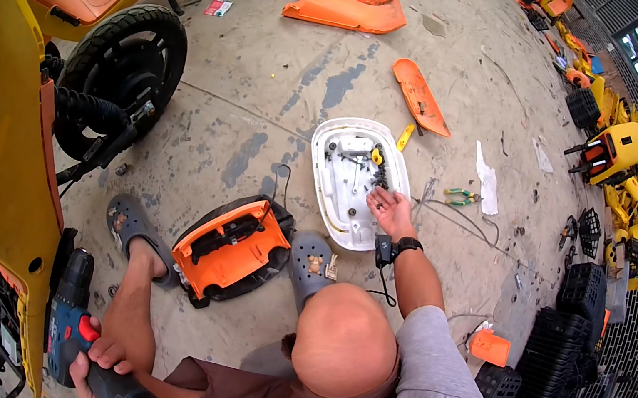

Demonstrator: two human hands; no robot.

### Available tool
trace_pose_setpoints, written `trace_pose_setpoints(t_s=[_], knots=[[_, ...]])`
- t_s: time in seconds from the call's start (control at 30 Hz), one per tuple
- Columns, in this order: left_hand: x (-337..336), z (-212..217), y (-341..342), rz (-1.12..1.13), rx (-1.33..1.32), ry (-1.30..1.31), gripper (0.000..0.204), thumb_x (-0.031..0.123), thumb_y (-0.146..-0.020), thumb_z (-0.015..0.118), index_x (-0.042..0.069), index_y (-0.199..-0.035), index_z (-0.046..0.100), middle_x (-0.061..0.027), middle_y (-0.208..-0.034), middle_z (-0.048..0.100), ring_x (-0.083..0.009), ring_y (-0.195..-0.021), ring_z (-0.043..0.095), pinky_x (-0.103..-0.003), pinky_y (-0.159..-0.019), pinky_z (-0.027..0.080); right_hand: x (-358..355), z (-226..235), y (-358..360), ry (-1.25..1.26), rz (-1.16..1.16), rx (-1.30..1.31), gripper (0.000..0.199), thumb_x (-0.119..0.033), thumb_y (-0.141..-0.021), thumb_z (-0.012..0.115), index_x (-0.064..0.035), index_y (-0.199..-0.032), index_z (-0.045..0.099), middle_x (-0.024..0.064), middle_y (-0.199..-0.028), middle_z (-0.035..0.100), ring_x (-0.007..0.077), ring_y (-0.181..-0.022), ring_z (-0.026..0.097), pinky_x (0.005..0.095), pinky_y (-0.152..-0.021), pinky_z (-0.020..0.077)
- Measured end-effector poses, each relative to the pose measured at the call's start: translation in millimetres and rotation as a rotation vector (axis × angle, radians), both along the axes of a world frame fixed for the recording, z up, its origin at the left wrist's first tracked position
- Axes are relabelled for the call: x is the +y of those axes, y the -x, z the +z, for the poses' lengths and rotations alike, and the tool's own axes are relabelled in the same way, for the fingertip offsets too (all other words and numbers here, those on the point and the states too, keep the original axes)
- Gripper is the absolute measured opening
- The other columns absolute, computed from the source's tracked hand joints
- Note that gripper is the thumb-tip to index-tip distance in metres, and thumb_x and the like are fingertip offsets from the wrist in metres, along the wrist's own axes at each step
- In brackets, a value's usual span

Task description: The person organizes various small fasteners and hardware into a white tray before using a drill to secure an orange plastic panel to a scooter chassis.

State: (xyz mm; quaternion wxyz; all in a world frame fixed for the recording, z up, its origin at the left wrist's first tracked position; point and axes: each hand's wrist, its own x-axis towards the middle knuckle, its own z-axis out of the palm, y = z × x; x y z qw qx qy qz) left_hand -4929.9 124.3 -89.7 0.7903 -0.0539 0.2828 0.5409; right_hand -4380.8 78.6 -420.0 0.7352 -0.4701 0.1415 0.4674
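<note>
My left hand [98, 360] is wrapped round the grip of a blue and black cordless drill [69, 339], its chuck pointing away from me beside the yellow vehicle panel. My right hand [389, 211] is palm up over the right edge of a white plastic tray [321, 199], fingers slightly curled, with small dark pieces that look like screws on it. A heap of dark screws [380, 177] lies in the tray just beyond the fingertips, near a yellow piece and other small metal parts. An orange plastic cover [262, 261] rests on a black bag between my feet.
A yellow vehicle with a black wheel [125, 74] stands at the left. Green-handled pliers [462, 196] and a white cloth [486, 181] lie right of the tray. Orange panels [346, 10] are on the floor ahead, and stacked black crates [553, 365] stand at the right.
</note>
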Motion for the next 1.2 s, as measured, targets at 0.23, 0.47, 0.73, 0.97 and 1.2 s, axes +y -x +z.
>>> trace_pose_setpoints(t_s=[0.23, 0.47, 0.73, 0.97, 1.2], knots=[[3, -1, -3, -0.036, 0.074, 0.004, 0.035, 0.01, -0.093, 0.05, -0.004, -0.124, 0.041, -0.0073, -0.09, 0.044, -0.0189, -0.087, 0.049, -0.034, -0.085, 0.043, -26, -26, -28, 0.746, 0.38, -1.042, 0.03, -0.028, -0.084, 0.064, -0.0037, -0.101, 0.071, 0.0156, -0.089, 0.07, 0.0301, -0.082, 0.068, 0.0398, -0.077, 0.0537], [3, -27, 6, 0.038, 0.065, -0.019, 0.048, 0.016, -0.093, 0.053, 0.003, -0.134, 0.033, -0.0056, -0.09, 0.049, -0.0161, -0.083, 0.051, -0.035, -0.075, 0.047, -8, -17, 9, 0.99, 0.868, -1.664, 0.021, -0.024, -0.076, 0.069, -0.0094, -0.09, 0.075, 0.0178, -0.085, 0.07, 0.0349, -0.083, 0.067, 0.0419, -0.079, 0.0532], [2, -23, 0, 0.033, 0.174, 0.014, 0.047, 0.014, -0.093, 0.053, 0.0, -0.133, 0.034, -0.0053, -0.087, 0.048, -0.016, -0.081, 0.053, -0.036, -0.076, 0.05, 14, -16, 14, 1.144, 0.877, -1.651, 0.02, -0.021, -0.077, 0.065, -0.0091, -0.09, 0.074, 0.0186, -0.086, 0.07, 0.0361, -0.083, 0.067, 0.0439, -0.079, 0.0537], [3, -19, -8, -0.022, 0.207, -0.007, 0.045, 0.013, -0.093, 0.054, 0.001, -0.132, 0.035, -0.0048, -0.089, 0.047, -0.0146, -0.081, 0.052, -0.034, -0.078, 0.051, 6, -19, 21, 0.918, 0.586, -1.607, 0.027, -0.027, -0.078, 0.067, -0.0048, -0.092, 0.073, 0.0186, -0.081, 0.07, 0.0345, -0.077, 0.067, 0.0416, -0.073, 0.0528], [0, -21, -11, -0.025, 0.366, -0.01, 0.05, 0.015, -0.087, 0.057, -0.007, -0.129, 0.04, -0.0087, -0.086, 0.051, -0.0191, -0.078, 0.054, -0.038, -0.071, 0.054, 71, 56, 105, 0.325, 0.87, -0.762, 0.036, -0.028, -0.088, 0.067, 0.0063, -0.097, 0.068, -0.0006, -0.061, 0.055, 0.0095, -0.056, 0.048, 0.0268, -0.051, 0.0392]])
